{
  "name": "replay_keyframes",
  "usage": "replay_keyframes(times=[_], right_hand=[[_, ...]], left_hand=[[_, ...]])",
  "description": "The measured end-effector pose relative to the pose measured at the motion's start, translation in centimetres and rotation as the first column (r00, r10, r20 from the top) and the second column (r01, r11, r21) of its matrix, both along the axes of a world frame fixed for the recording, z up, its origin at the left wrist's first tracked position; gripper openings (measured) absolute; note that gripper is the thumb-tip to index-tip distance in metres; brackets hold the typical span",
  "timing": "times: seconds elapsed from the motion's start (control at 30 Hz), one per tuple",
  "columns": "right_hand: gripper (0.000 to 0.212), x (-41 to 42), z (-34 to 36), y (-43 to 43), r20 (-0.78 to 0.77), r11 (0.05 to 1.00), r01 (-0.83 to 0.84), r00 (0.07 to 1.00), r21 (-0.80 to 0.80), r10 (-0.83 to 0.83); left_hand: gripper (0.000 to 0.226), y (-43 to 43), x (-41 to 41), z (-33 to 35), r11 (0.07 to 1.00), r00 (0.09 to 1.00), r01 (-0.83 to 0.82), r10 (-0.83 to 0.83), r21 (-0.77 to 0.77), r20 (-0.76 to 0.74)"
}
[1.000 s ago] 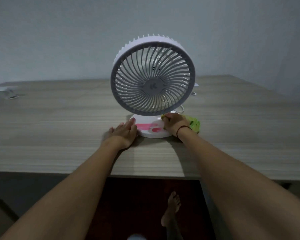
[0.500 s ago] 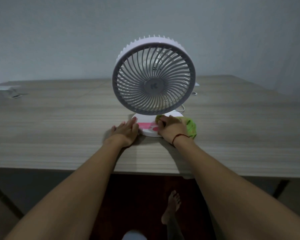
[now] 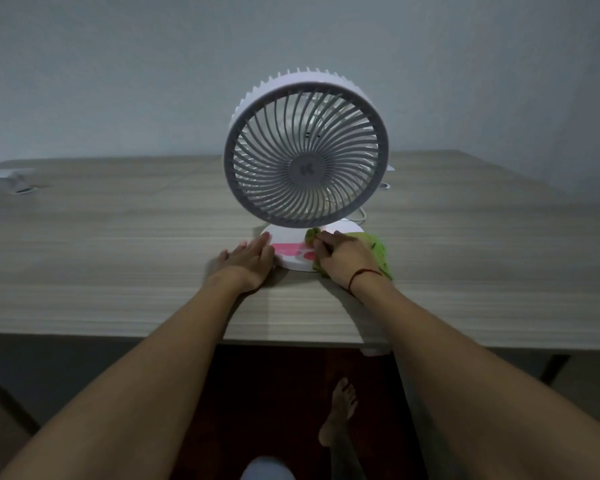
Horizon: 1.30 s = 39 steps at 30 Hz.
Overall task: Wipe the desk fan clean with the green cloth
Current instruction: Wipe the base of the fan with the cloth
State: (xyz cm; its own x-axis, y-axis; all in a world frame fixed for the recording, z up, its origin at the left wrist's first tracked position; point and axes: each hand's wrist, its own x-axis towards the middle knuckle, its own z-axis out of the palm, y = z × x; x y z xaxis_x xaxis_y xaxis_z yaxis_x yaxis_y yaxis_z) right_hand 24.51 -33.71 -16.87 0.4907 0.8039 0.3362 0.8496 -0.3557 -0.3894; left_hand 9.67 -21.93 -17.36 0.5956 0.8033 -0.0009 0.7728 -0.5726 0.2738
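A white desk fan [image 3: 305, 168] with a grey spiral grille stands upright on the wooden desk [image 3: 118, 254]. Its round white base [image 3: 291, 252] carries a pink patch. My left hand [image 3: 248, 263] lies flat with fingers together against the base's left edge. My right hand [image 3: 343, 259] presses the green cloth [image 3: 378, 249] onto the right side of the base. Much of the cloth is hidden under that hand; its ends stick out at the fingertips and behind the wrist.
A white cable [image 3: 361, 214] loops behind the base. A pale object [image 3: 11, 176] lies at the desk's far left corner. The desk's near edge [image 3: 118, 336] runs below my forearms, and a bare foot [image 3: 340, 410] stands on the dark floor.
My right hand has slid the cloth leftward and toward me over the base. The left hand stays at the base's left edge. The view has shifted slightly.
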Motion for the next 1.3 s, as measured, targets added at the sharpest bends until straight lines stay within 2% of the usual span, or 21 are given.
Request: replay_keyframes(times=[0.17, 0.23, 0.4, 0.5, 0.57, 0.63, 0.7, 0.8, 0.9, 1.07, 1.13, 1.2, 1.3], right_hand=[[0.036, 3.3, 0.0, -0.4, -0.058, 0.978, 0.208, 0.977, 0.008, -0.207], [0.034, 2.0, 0.0, 0.6, -0.072, 0.985, 0.172, 0.983, 0.013, -0.171], [0.035, 0.2, -0.3, 0.3, 0.005, 0.999, -0.037, 0.999, -0.017, 0.037], [0.038, 3.2, -0.2, -0.6, -0.01, 0.997, 0.05, 0.999, -0.058, -0.051], [0.037, 4.3, -0.1, 0.0, -0.065, 0.989, 0.142, 0.987, -0.029, -0.144], [0.037, 3.7, 0.0, 1.3, -0.109, 0.988, 0.153, 0.982, -0.01, -0.153], [0.036, 2.1, 0.1, 1.9, -0.119, 0.995, 0.095, 0.988, -0.01, -0.095], [0.031, 0.6, -0.4, 0.8, -0.043, 0.998, -0.046, 0.998, 0.043, 0.048], [0.034, 1.7, -0.8, -1.1, -0.059, 0.988, -0.143, 0.987, 0.065, 0.147], [0.036, 4.4, -0.2, -0.4, -0.156, 0.997, 0.067, 0.986, 0.023, -0.063], [0.037, 3.9, -0.2, 1.0, -0.179, 0.995, 0.103, 0.979, 0.019, -0.098], [0.033, 3.4, -0.4, 1.5, -0.185, 0.994, 0.09, 0.98, 0.055, -0.079], [0.029, 2.3, -0.4, -0.2, -0.143, 0.995, -0.02, 0.989, 0.098, 0.034]], left_hand=[[0.055, -0.2, 0.2, 0.0, 1.0, 1.0, -0.003, 0.003, 0.016, 0.001], [0.055, -0.3, 0.2, 0.1, 1.0, 1.0, -0.002, 0.002, 0.02, 0.0], [0.055, 0.0, -0.1, -0.1, 1.0, 1.0, -0.007, 0.008, 0.022, -0.019], [0.055, 0.1, 0.0, -0.2, 1.0, 1.0, -0.011, 0.011, 0.023, -0.016], [0.055, -0.2, 0.1, -0.2, 1.0, 1.0, -0.01, 0.011, 0.028, -0.01], [0.056, -0.3, 0.1, -0.1, 0.999, 1.0, -0.002, 0.002, 0.034, -0.014], [0.056, -0.3, 0.0, -0.1, 0.999, 1.0, 0.003, -0.002, 0.034, -0.022], [0.056, -0.3, -0.1, 0.0, 0.999, 1.0, 0.014, -0.014, 0.031, -0.026], [0.057, -0.2, -0.2, -0.2, 0.999, 0.999, 0.016, -0.015, 0.03, -0.031], [0.058, 0.2, 0.1, -0.5, 1.0, 1.0, 0.0, 0.001, 0.018, -0.029], [0.058, 0.4, 0.3, -0.7, 1.0, 0.999, -0.003, 0.004, 0.016, -0.036], [0.058, 0.5, 0.4, -0.8, 0.999, 1.0, -0.001, 0.002, 0.032, -0.03], [0.058, 0.8, 0.4, -0.7, 1.0, 1.0, 0.009, -0.008, 0.024, -0.03]])
